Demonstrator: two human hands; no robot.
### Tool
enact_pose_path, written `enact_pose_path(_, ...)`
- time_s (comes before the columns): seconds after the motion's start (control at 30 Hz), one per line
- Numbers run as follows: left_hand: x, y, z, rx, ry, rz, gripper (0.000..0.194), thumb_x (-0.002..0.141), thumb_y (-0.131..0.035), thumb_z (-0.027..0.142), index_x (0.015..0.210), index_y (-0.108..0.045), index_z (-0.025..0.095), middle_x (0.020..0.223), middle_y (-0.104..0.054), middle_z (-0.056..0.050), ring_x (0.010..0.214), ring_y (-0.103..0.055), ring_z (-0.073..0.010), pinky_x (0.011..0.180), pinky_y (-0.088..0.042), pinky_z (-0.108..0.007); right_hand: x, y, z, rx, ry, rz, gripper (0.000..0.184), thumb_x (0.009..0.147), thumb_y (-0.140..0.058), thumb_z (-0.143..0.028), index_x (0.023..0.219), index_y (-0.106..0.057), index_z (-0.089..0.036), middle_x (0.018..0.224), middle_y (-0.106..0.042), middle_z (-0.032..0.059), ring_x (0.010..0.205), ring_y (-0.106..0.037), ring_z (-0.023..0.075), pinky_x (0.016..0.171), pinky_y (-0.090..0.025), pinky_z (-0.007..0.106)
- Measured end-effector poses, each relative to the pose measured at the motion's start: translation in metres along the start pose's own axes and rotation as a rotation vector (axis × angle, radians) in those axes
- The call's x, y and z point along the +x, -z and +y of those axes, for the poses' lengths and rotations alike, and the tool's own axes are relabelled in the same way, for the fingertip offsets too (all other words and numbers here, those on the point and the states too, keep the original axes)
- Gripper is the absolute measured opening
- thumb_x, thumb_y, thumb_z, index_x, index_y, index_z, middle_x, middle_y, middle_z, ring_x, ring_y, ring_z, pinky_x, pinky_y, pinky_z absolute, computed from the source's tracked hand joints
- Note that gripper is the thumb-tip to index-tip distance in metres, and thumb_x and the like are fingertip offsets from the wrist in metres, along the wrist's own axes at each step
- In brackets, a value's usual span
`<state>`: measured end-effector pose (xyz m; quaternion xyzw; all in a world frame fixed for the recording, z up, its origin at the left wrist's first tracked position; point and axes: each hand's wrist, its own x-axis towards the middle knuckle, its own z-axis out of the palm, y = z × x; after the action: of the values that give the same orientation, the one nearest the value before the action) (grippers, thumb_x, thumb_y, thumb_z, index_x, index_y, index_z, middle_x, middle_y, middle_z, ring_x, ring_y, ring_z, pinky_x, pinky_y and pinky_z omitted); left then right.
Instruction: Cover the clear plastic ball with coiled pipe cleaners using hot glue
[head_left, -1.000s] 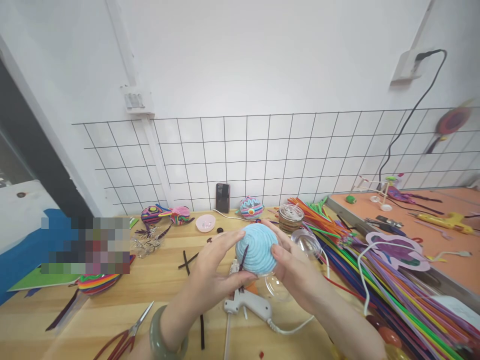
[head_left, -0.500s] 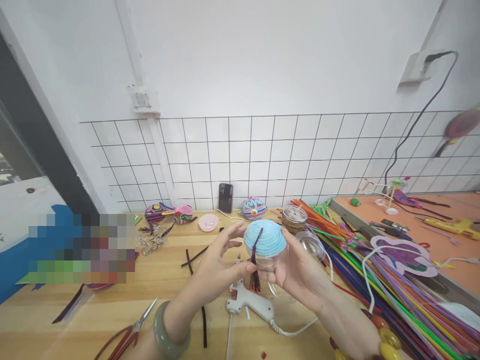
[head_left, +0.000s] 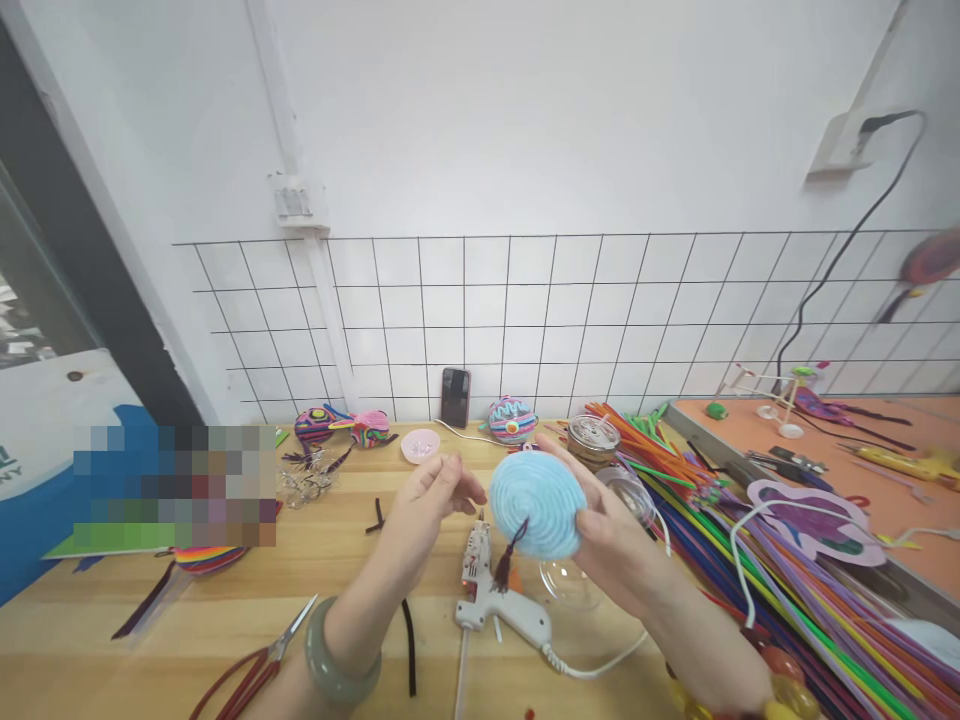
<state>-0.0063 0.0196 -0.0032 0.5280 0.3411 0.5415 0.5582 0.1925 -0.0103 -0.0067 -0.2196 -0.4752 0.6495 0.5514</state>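
Observation:
My right hand [head_left: 606, 530] grips a light-blue dome [head_left: 536, 500] of coiled fuzzy cord, thumb on its right edge and the fingers behind it. The coiled face is tilted toward me. A dark purple tassel [head_left: 504, 568] hangs from near its centre. My left hand [head_left: 435, 495] is raised just left of the dome, apart from it. Its thumb and fingertips are pinched together; whether something small is between them I cannot make out. Below the hands, a white glue gun [head_left: 506, 608] lies on the wooden table [head_left: 337, 560].
Red-handled scissors [head_left: 259, 655] lie at the front left. A clear plastic half-shell [head_left: 574, 588] is beside the glue gun. Pipe cleaners [head_left: 780, 600] fill the right side. A pink dish [head_left: 420, 446], a phone [head_left: 455, 397] and a colourful ball [head_left: 513, 419] are at the back.
My left hand has let go of the tassel and moved left and up, its fingers now pinched. The right hand has tipped the dome so its coiled top faces me.

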Motion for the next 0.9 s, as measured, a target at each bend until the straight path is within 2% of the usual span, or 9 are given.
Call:
enact_pose_path(0.07, -0.005, -0.003, 0.001, -0.1, 0.131, -0.143, 0.048, 0.08, -0.057, 0.065, 0.089, -0.06, 0.018, 0.078, -0.067, -0.004, 0.07, -0.063, -0.0161, 0.067, -0.049, -0.03, -0.003, -0.001, -0.001, -0.067, 0.071, -0.077, 0.093, 0.06, -0.088, -0.04, 0.14, -0.042, -0.034, 0.138, -0.055, 0.0072, 0.129, -0.049, 0.0277, 0.101, -0.044, 0.042)
enact_pose_path(0.13, -0.01, -0.005, 0.003, -0.163, 0.192, -0.313, 0.059, 0.077, -0.056, 0.069, 0.11, -0.058, 0.021, 0.089, -0.069, -0.007, 0.08, -0.066, -0.0201, 0.072, -0.05, -0.034, -0.006, -0.003, -0.002, -0.137, 0.137, -0.155, 0.099, 0.062, -0.087, -0.038, 0.145, -0.033, -0.037, 0.14, -0.053, 0.0074, 0.132, -0.046, 0.0285, 0.104, -0.041, 0.046)
enact_pose_path(0.2, -0.016, -0.006, 0.005, -0.181, 0.179, -0.439, 0.071, 0.071, -0.065, 0.067, 0.127, -0.052, 0.025, 0.105, -0.069, -0.01, 0.096, -0.066, -0.025, 0.082, -0.05, -0.038, -0.01, -0.004, -0.001, -0.205, 0.178, -0.211, 0.1, 0.067, -0.085, -0.036, 0.148, -0.026, -0.039, 0.143, -0.049, 0.0073, 0.134, -0.044, 0.0289, 0.108, -0.036, 0.049)
enact_pose_path(0.3, -0.02, -0.007, 0.007, -0.184, 0.132, -0.502, 0.086, 0.061, -0.08, 0.056, 0.135, -0.047, 0.028, 0.122, -0.064, -0.013, 0.112, -0.061, -0.03, 0.093, -0.047, -0.043, -0.013, -0.003, 0.0, -0.311, 0.202, -0.262, 0.099, 0.072, -0.081, -0.034, 0.15, -0.019, -0.04, 0.149, -0.042, 0.0067, 0.137, -0.04, 0.0292, 0.112, -0.029, 0.053)
enact_pose_path(0.43, -0.02, -0.008, 0.007, -0.118, 0.01, -0.424, 0.09, 0.061, -0.082, 0.05, 0.138, -0.041, 0.027, 0.126, -0.061, -0.015, 0.112, -0.061, -0.0313, 0.088, -0.051, -0.043, -0.011, 0.005, -0.001, -0.471, 0.23, -0.248, 0.096, 0.078, -0.076, -0.028, 0.151, -0.015, -0.041, 0.157, -0.03, 0.0047, 0.143, -0.028, 0.0273, 0.116, -0.022, 0.054)
enact_pose_path(0.53, -0.02, -0.01, 0.003, 0.122, -0.183, -0.206, 0.085, 0.066, -0.081, 0.042, 0.138, -0.038, 0.026, 0.128, -0.058, -0.015, 0.114, -0.06, -0.0305, 0.092, -0.051, -0.045, -0.006, 0.012, -0.002, -0.54, 0.239, -0.175, 0.087, 0.083, -0.071, -0.025, 0.149, -0.017, -0.042, 0.158, -0.027, 0.0038, 0.144, -0.026, 0.0237, 0.117, -0.019, 0.052)
enact_pose_path(0.67, -0.021, -0.015, -0.002, 0.56, -0.415, 0.065, 0.074, 0.069, -0.078, 0.033, 0.132, -0.042, 0.025, 0.13, -0.051, -0.014, 0.114, -0.057, -0.0292, 0.097, -0.047, -0.052, -0.001, 0.011, -0.001, -0.431, 0.215, -0.136, 0.078, 0.084, -0.07, -0.031, 0.147, -0.025, -0.041, 0.153, -0.036, 0.0067, 0.137, -0.04, 0.0248, 0.114, -0.028, 0.052)
enact_pose_path(0.77, -0.024, -0.02, -0.003, 0.759, -0.48, 0.091, 0.071, 0.07, -0.078, 0.036, 0.13, -0.042, 0.025, 0.125, -0.05, -0.013, 0.113, -0.056, -0.0283, 0.094, -0.048, -0.051, 0.001, 0.005, 0.001, -0.34, 0.155, -0.099, 0.077, 0.083, -0.071, -0.038, 0.147, -0.029, -0.038, 0.147, -0.043, 0.0092, 0.129, -0.049, 0.0249, 0.108, -0.036, 0.05)
enact_pose_path(0.9, -0.026, -0.023, 0.001, 0.868, -0.477, 0.04, 0.071, 0.072, -0.075, 0.043, 0.131, -0.042, 0.023, 0.126, -0.048, -0.015, 0.118, -0.052, -0.0302, 0.095, -0.048, -0.051, 0.004, 0.001, 0.005, -0.305, 0.048, -0.027, 0.087, 0.079, -0.074, -0.04, 0.149, -0.024, -0.036, 0.135, -0.054, 0.0106, 0.116, -0.058, 0.0232, 0.1, -0.044, 0.047)
